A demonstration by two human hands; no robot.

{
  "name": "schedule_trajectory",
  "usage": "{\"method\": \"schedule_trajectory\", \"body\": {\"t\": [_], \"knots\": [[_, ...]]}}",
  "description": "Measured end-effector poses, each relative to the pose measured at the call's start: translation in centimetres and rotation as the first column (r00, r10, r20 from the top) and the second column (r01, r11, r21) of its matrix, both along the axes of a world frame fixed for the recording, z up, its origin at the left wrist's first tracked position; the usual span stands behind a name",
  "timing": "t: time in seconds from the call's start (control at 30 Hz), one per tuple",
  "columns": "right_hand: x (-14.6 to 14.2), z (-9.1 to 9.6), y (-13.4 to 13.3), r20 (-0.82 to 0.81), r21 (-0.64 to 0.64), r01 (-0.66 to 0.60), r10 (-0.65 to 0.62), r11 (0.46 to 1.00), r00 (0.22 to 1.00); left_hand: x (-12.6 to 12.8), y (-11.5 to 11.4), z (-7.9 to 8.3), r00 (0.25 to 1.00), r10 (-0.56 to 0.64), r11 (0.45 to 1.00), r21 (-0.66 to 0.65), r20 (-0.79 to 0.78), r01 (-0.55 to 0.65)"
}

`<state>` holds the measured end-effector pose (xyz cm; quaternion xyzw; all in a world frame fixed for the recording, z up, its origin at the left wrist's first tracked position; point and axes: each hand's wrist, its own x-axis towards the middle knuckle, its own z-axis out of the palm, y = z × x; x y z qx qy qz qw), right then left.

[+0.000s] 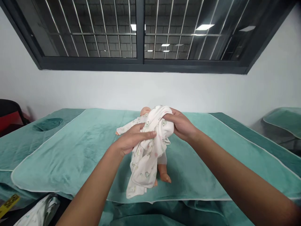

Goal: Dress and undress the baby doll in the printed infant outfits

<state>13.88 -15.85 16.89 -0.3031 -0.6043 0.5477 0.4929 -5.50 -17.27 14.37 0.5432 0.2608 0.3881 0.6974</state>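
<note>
A baby doll (145,111) lies on its back on a teal towel (77,150), its head at the far end and one bare foot (164,176) toward me. Both of my hands hold a white printed baby garment (144,163) bunched up above the doll's body. My left hand (131,138) pinches the cloth from the left with closed fingers. From the right, my right hand (180,124) grips the upper fold, fingers curled over it. The garment's loose end hangs down over the doll's legs and hides most of the torso.
The towel covers a teal padded bed (47,125) with a face hole at the far left. A second teal bed (284,119) stands at the right. A white wall and a barred dark window are behind. Patterned cloth (39,212) and a yellow tag (9,202) lie at the bottom left.
</note>
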Motion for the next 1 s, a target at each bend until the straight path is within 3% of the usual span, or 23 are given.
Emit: {"method": "schedule_trajectory", "body": {"t": [0.07, 0.13, 0.23, 0.3, 0.37, 0.43, 0.5, 0.57, 0.67, 0.73, 0.8, 0.87, 1.0], "knots": [[0.0, -0.7, -0.1, -0.081, -0.053, -0.026, 0.022, 0.998, 0.996, 0.0, -0.2, -0.3, 1.0, 0.011, 1.0, -0.005, -0.007, -0.011], [0.1, -1.6, -0.7, -0.095, -0.118, -0.096, 0.085, 0.988, 0.992, 0.3, -0.1, -0.5, 0.986, 0.129, 0.992, -0.017, 0.107, -0.128], [0.3, -2.7, -1.7, 0.046, -0.25, -0.315, 0.336, 0.916, 0.941, 1.3, 0.2, -1.0, 0.925, 0.289, 0.957, -0.077, 0.245, -0.279], [0.5, -3.2, -2.2, 0.132, -0.318, -0.393, 0.45, 0.863, 0.883, 1.9, 0.2, -1.6, 0.911, 0.306, 0.951, -0.126, 0.275, -0.282], [0.8, -3.6, -2.4, 0.094, -0.296, -0.339, 0.381, 0.893, 0.92, 2.2, -0.1, -2.4, 0.922, 0.253, 0.963, -0.166, 0.293, -0.211], [1.1, -4.0, -2.4, -0.043, -0.246, -0.2, 0.196, 0.948, 0.98, 2.0, -0.5, -3.3, 0.953, 0.149, 0.977, -0.189, 0.264, -0.1], [1.5, -4.6, -2.5, -0.158, -0.259, -0.095, 0.055, 0.961, 0.986, 1.7, -0.9, -4.1, 0.986, 0.029, 0.977, -0.214, 0.162, 0.006], [1.9, -5.6, -3.1, -0.192, -0.324, -0.094, 0.032, 0.941, 0.981, 1.5, -1.4, -4.7, 0.994, -0.008, 0.972, -0.232, 0.106, 0.033], [2.2, -7.7, -5.0, -0.182, -0.406, -0.151, 0.083, 0.901, 0.98, 1.7, -2.0, -5.6, 0.984, 0.066, 0.97, -0.24, 0.164, -0.025], [2.4, -9.3, -6.9, -0.153, -0.48, -0.171, 0.11, 0.86, 0.982, 1.9, -2.6, -6.2, 0.992, 0.066, 0.959, -0.282, 0.109, -0.033], [2.5, -10.8, -9.0, -0.133, -0.568, -0.153, 0.093, 0.809, 0.987, 2.1, -3.4, -6.7, 0.998, 0.019, 0.942, -0.332, -0.052, -0.035], [2.7, -12.1, -11.0, -0.124, -0.632, -0.095, 0.021, 0.769, 0.992, 2.3, -4.3, -7.0, 0.974, -0.043, 0.952, -0.304, -0.224, -0.028], [2.9, -14.9, -13.8, -0.099, -0.691, 0.043, -0.154, 0.721, 0.983, 2.9, -5.9, -7.0, 0.808, -0.09, 0.996, -0.037, -0.582, 0.084]]}}
